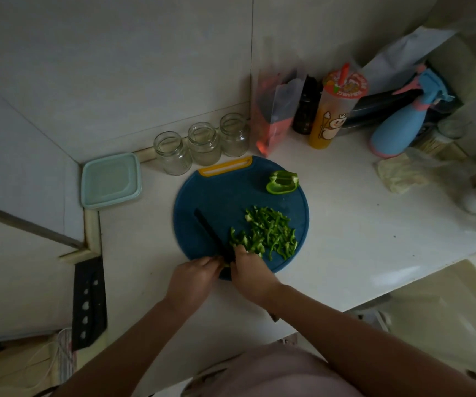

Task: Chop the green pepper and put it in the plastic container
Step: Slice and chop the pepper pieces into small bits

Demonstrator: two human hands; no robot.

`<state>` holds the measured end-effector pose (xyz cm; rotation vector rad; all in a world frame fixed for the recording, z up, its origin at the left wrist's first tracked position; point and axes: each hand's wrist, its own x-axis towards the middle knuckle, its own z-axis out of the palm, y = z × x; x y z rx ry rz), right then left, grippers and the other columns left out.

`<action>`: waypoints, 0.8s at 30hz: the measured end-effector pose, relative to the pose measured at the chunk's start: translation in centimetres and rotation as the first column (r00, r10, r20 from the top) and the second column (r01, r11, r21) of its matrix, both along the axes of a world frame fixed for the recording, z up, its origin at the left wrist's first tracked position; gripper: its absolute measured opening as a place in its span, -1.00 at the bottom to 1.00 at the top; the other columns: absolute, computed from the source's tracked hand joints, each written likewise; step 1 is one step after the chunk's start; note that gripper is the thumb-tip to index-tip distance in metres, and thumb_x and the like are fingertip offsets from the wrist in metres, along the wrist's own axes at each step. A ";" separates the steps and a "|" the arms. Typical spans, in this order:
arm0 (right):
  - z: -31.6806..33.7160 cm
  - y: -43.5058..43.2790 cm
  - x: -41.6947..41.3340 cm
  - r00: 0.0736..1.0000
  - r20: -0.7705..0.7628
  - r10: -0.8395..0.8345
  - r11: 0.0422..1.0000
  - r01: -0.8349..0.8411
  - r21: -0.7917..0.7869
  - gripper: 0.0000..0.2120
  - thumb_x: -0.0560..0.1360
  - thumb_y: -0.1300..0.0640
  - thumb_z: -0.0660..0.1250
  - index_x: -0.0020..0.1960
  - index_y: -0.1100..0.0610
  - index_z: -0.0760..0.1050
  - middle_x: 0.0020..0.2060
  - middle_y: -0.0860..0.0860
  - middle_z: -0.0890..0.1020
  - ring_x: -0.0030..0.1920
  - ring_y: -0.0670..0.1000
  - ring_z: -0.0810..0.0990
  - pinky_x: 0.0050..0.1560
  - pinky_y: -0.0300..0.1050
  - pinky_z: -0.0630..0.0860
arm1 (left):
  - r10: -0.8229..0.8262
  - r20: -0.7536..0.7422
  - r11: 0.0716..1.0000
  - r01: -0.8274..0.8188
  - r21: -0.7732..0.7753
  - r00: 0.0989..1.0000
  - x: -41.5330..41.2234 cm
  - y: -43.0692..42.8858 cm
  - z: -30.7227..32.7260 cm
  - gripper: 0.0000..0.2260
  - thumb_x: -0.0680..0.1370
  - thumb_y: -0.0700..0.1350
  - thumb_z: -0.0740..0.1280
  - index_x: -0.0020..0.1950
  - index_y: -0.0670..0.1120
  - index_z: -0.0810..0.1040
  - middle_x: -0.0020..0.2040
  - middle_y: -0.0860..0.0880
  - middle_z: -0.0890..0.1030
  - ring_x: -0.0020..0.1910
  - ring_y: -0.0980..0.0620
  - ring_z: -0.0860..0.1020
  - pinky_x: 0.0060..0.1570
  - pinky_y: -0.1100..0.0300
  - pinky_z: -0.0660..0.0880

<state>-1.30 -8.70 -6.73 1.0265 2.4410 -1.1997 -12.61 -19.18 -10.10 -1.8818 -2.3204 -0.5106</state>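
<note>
A round blue cutting board [216, 196] lies on the white counter. A pile of chopped green pepper strips [271, 233] covers its near right part, and one uncut pepper piece [282, 182] sits at its far right. A black knife [211, 230] points up-left across the board. My left hand [194, 277] grips its handle at the board's near edge. My right hand [249, 267] has curled fingers holding down pepper strips right beside the blade. The pale teal plastic container [111, 180], lid on, stands at the counter's far left corner.
Three empty glass jars [202, 143] line the wall behind the board. A pink bag [271, 121], a dark bottle [305, 110], an orange cup [331, 110] and a blue spray bottle [402, 121] crowd the back right. A black cleaver [88, 302] lies at the left edge.
</note>
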 end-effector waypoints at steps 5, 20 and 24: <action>0.3 0.6 1.6 0.999 -0.025 -0.046 0.998 0.045 -0.035 -0.83 0.61 0.19 0.10 0.11 0.29 0.31 -0.03 0.26 0.55 -0.07 0.22 0.55 -0.15 -0.04 0.42 | 0.001 0.007 1.000 -0.001 -0.009 1.000 0.0 0.1 0.0 -0.74 0.46 -0.02 0.21 -0.16 -0.03 0.69 -0.31 0.05 0.66 -0.42 0.09 0.61 -0.54 0.31 0.46; 0.2 -2.6 3.8 0.981 -0.171 -0.093 0.995 0.097 0.018 -0.80 0.62 0.17 0.09 0.17 0.29 0.27 -0.16 0.28 0.57 -0.18 0.27 0.54 -0.29 -0.01 0.31 | 0.062 0.033 0.998 -0.061 -0.029 0.998 0.1 0.2 0.1 -0.71 0.44 0.03 0.19 -0.29 -0.02 0.67 -0.39 0.06 0.63 -0.48 0.07 0.58 -0.59 0.32 0.41; -0.4 -2.8 3.8 0.989 -0.129 -0.072 0.991 0.085 0.100 -0.79 0.62 0.17 0.06 0.18 0.27 0.26 -0.15 0.29 0.58 -0.16 0.29 0.56 -0.29 -0.02 0.30 | 0.057 0.033 0.998 -0.057 -0.008 0.998 0.3 0.3 0.6 -0.72 0.44 0.02 0.19 -0.29 -0.02 0.65 -0.42 0.07 0.60 -0.51 0.08 0.55 -0.60 0.33 0.36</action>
